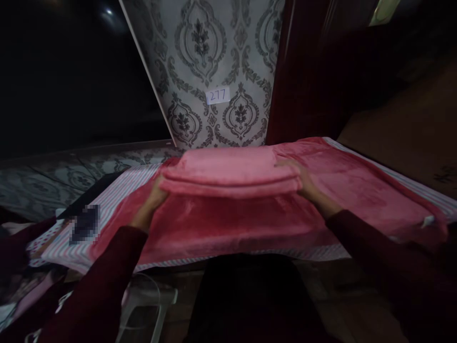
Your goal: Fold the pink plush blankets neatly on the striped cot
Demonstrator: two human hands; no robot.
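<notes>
Blanket (228, 174), folded, lies centred on a striped sheet (123, 193); we steady its ends, left hand (152, 202) and right hand (309, 183) half open, pressing rather than gripping, layers even.

Grey damask wallpaper (200, 52) with a paper label (217, 95) marked 277

A pixelated patch (84, 224) hides something on the striped sheet (117, 200); the lower-left clutter (30, 297) is too dim to tell.
</notes>
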